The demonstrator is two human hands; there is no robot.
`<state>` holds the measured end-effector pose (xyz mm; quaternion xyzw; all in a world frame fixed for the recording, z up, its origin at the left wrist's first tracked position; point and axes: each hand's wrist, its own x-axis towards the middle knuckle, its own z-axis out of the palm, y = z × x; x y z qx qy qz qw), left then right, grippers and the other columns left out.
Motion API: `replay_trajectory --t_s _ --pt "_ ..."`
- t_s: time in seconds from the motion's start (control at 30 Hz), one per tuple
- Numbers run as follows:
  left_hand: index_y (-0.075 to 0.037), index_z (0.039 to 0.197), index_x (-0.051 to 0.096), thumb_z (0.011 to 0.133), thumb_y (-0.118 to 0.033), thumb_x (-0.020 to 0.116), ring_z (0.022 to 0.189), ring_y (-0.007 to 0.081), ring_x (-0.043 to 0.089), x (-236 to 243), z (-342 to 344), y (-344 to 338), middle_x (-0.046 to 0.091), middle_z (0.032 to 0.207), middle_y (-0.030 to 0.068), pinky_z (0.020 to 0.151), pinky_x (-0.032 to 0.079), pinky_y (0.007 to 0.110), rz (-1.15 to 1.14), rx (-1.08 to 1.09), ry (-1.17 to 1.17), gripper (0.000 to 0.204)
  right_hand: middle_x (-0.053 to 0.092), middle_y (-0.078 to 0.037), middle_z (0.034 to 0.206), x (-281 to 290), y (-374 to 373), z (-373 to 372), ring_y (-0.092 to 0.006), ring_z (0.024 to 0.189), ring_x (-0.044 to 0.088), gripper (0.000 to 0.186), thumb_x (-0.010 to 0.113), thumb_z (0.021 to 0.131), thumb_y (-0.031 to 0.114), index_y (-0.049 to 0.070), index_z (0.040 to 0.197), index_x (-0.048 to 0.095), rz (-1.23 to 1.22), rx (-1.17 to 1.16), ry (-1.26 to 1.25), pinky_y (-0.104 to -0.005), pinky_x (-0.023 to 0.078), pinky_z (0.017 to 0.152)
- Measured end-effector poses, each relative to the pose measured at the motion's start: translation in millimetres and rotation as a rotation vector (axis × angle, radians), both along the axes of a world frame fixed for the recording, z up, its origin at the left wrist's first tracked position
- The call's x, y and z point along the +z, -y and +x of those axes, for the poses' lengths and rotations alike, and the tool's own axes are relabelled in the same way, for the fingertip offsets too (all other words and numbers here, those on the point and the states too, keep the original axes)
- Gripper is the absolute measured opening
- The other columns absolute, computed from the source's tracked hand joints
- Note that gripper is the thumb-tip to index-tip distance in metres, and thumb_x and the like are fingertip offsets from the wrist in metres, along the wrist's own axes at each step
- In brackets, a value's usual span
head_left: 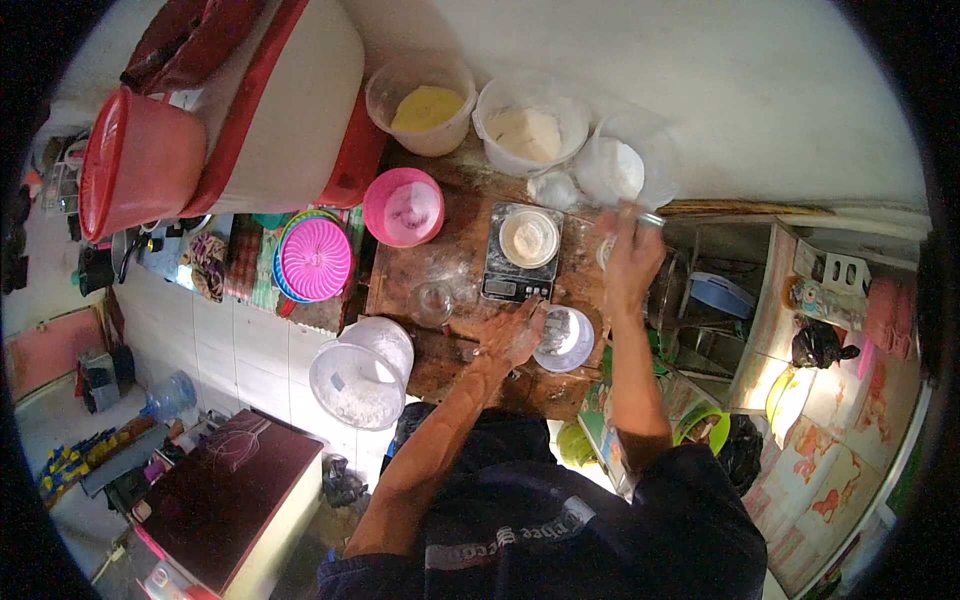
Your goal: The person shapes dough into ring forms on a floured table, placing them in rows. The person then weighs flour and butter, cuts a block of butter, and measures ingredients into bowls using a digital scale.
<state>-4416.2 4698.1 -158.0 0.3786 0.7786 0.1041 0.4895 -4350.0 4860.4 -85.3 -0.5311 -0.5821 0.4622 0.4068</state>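
A black kitchen scale (497, 262) lies on the wooden table, with a small round tub of pale powder (530, 238) on its pan. My left hand (514, 338) is open, its fingers stretched toward the scale's front edge by the display; whether they touch it is unclear. Beside that hand stands a small tub with white powder (577, 350). My right hand (633, 258), somewhat blurred, is raised right of the scale, fingers curled around something of which only a shiny metallic end (651, 218) shows. A whitish round rim behind this hand is mostly hidden.
Along the wall stand clear tubs of yellow powder (427, 108), cream powder (528, 135) and white powder (625, 170). A pink bucket (403, 207) is left of the scale; a clear bucket of white powder (350, 390) stands at the near left. Pink lid (316, 258) lies further left.
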Motion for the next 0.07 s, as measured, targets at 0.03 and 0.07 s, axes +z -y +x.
replay_trajectory --t_s 0.03,0.07 --pt "-0.017 0.141 0.043 0.095 -0.053 0.031 0.111 0.0362 0.059 0.8 -0.3 -0.1 0.063 0.113 0.0234 0.100 0.041 0.043 -0.007 0.019 0.016 0.059 0.068 -0.010 0.080 8.1 -15.8 -7.0 -0.0149 0.073 0.067 0.026 0.051 0.098 0.024 0.001 0.106 0.062 -0.033 -0.015 -0.021 -0.0294 0.052 0.066" --pt "-0.017 0.142 0.041 0.095 -0.054 0.032 0.111 0.0356 0.060 1.5 -0.1 -0.5 0.063 0.113 0.0243 0.100 0.041 0.042 -0.013 0.037 0.033 0.060 0.069 -0.011 0.081 16.5 -33.9 -16.0 -0.0182 0.073 0.068 0.029 0.051 0.098 0.027 0.001 0.106 0.062 0.084 0.041 0.115 -0.0293 0.052 0.064"
